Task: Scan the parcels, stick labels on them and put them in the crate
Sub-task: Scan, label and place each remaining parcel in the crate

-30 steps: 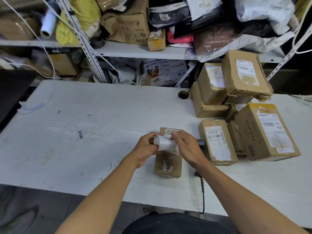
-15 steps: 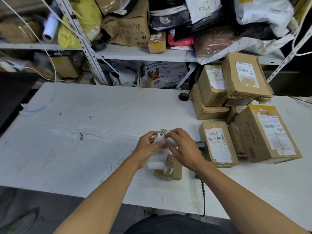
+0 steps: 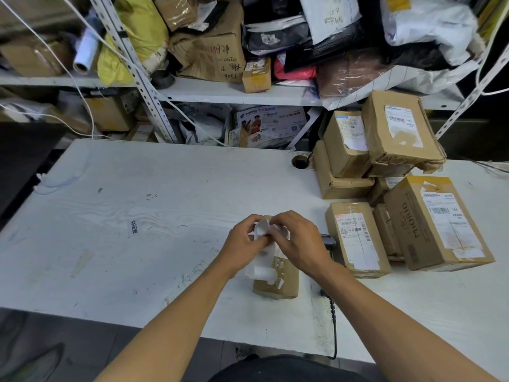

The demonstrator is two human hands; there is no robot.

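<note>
The person stands at a white bench (image 3: 115, 216) and works with both hands over a small brown parcel (image 3: 278, 279) that lies flat near the front edge. The left hand (image 3: 242, 241) pinches the top of a white label (image 3: 261, 230) between thumb and fingers, and the right hand (image 3: 297, 241) pinches the same label from the other side, so both hands are closed on it. The upper end of the label curls over between the fingertips. Its lower part hangs down over the left side of the parcel, where a loose white strip (image 3: 261, 271) lies.

Just to the right of the right hand, a dark scanner (image 3: 329, 241) rests on the bench, and its black cable (image 3: 333, 326) runs down over the front edge. Beside it lies a flat box (image 3: 355, 238) with a printed label on top. More brown boxes (image 3: 385, 150) are stacked behind it on the right side, and a bigger box (image 3: 438, 224) lies at the far right. Behind the bench, a metal shelf (image 3: 237, 92) is full of bags and cartons.
</note>
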